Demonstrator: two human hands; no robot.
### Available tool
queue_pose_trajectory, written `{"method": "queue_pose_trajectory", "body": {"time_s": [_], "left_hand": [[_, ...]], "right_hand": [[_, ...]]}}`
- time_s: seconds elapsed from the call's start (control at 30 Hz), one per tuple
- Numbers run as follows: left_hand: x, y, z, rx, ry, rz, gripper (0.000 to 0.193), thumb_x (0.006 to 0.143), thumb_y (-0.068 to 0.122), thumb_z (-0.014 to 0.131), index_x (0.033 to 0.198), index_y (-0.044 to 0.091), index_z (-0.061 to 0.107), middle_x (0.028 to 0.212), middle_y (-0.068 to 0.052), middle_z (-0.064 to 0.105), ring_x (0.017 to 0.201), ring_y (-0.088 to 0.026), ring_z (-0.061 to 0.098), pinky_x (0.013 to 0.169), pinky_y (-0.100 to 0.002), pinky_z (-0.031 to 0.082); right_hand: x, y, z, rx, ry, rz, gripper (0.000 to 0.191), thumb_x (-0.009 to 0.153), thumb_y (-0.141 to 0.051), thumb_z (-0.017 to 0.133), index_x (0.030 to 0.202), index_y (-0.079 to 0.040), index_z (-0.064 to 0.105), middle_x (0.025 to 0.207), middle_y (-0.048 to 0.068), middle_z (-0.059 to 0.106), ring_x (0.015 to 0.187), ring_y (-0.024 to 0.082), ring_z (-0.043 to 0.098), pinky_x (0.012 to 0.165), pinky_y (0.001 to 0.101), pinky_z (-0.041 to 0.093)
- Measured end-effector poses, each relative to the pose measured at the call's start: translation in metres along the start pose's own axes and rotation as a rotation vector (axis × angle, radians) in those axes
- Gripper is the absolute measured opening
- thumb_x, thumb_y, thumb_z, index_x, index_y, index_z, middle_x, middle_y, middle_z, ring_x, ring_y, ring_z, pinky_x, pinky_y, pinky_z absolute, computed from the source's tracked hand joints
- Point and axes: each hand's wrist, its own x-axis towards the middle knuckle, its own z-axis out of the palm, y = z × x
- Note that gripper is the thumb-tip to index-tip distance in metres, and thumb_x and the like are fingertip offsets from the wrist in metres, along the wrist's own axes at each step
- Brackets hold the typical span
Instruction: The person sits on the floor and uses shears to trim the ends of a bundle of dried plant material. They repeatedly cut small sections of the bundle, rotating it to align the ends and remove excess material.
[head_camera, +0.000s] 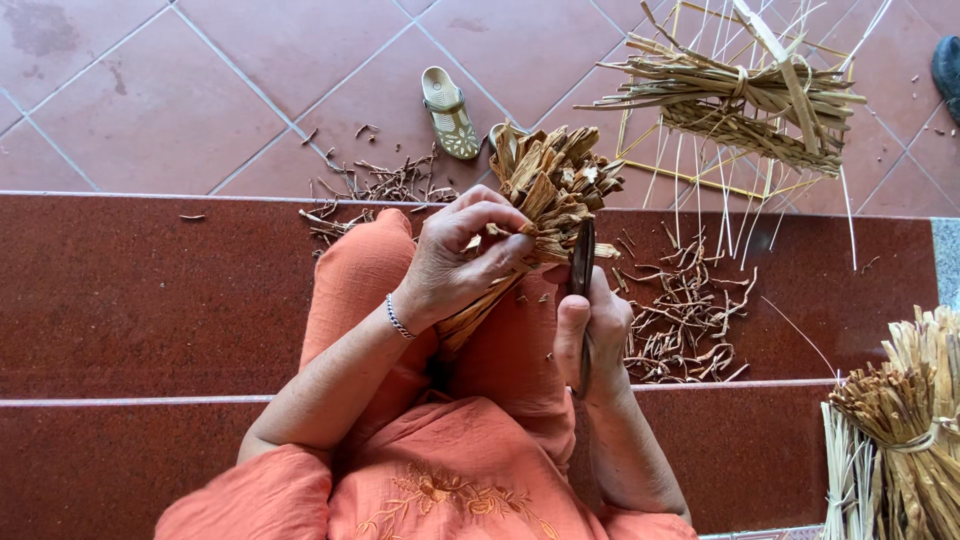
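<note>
My left hand (462, 255) grips a bundle of tan split bamboo strips (545, 185) that rests across my lap, its cut ends fanning upward. The fingers pinch one strip near the top of the bundle. My right hand (590, 335) is closed around a dark knife (582, 262), thumb along the handle, with the blade pointing up against the right side of the bundle. I wear orange clothes and a thin bracelet (398, 318) on the left wrist.
Curled shavings (685, 320) litter the dark red step to my right, and more (375, 185) lie to the left. A sandal (450, 112) sits on the tiled floor. A tied strip bundle on a thin frame (745, 95) stands upper right; another tied bundle (900, 420) lower right.
</note>
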Motion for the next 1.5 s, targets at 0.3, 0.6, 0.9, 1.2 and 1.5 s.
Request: {"method": "queue_pose_trajectory", "body": {"time_s": [0.3, 0.6, 0.9, 1.2, 1.5], "left_hand": [[-0.001, -0.006, -0.009, -0.258, -0.079, -0.001, 0.011, 0.103, 0.003, 0.065, 0.112, 0.001, 0.072, 0.110, -0.005, 0.068, 0.096, -0.007, 0.061, 0.084, -0.022, 0.052], [0.011, -0.001, -0.001, -0.209, 0.020, -0.126, 0.027, 0.098, 0.003, 0.074, 0.124, 0.005, 0.067, 0.089, 0.002, 0.069, 0.074, 0.001, 0.058, 0.063, -0.017, 0.050], [0.005, -0.015, -0.001, -0.181, 0.222, 0.162, 0.015, 0.100, -0.004, 0.072, 0.115, -0.001, 0.070, 0.118, -0.004, 0.068, 0.100, -0.006, 0.066, 0.084, -0.022, 0.059], [-0.004, -0.035, -0.001, -0.660, 0.185, -0.191, 0.015, 0.106, 0.005, 0.065, 0.120, 0.001, 0.067, 0.103, -0.001, 0.072, 0.091, -0.004, 0.064, 0.080, -0.020, 0.056], [-0.007, -0.028, -0.005, -0.715, 0.116, -0.277, 0.014, 0.107, 0.009, 0.062, 0.119, 0.002, 0.065, 0.105, 0.002, 0.068, 0.092, -0.003, 0.061, 0.081, -0.020, 0.054]], "right_hand": [[-0.012, 0.002, 0.000, 0.073, 0.079, -0.050, 0.070, 0.106, -0.070, 0.033, 0.110, -0.006, 0.062, 0.070, -0.006, 0.047, 0.052, 0.003, 0.043, 0.044, 0.0231, 0.037], [0.031, 0.011, -0.041, -0.128, 0.022, -0.074, 0.065, 0.108, -0.061, 0.050, 0.124, 0.000, 0.060, 0.071, -0.007, 0.052, 0.054, 0.002, 0.047, 0.047, 0.0221, 0.043], [0.071, -0.034, -0.050, -0.336, -0.098, -0.247, 0.049, 0.104, -0.045, 0.072, 0.135, -0.009, 0.065, 0.081, 0.002, 0.058, 0.064, 0.011, 0.057, 0.055, 0.0313, 0.047], [0.093, -0.068, -0.045, -0.722, -0.259, -0.371, 0.074, 0.080, -0.057, 0.079, 0.134, -0.007, 0.068, 0.081, 0.010, 0.055, 0.070, 0.027, 0.060, 0.061, 0.0433, 0.047], [0.093, -0.068, -0.034, -0.816, -0.303, -0.477, 0.083, 0.082, -0.068, 0.071, 0.132, -0.001, 0.068, 0.078, 0.010, 0.054, 0.065, 0.025, 0.059, 0.055, 0.0410, 0.044]]}}
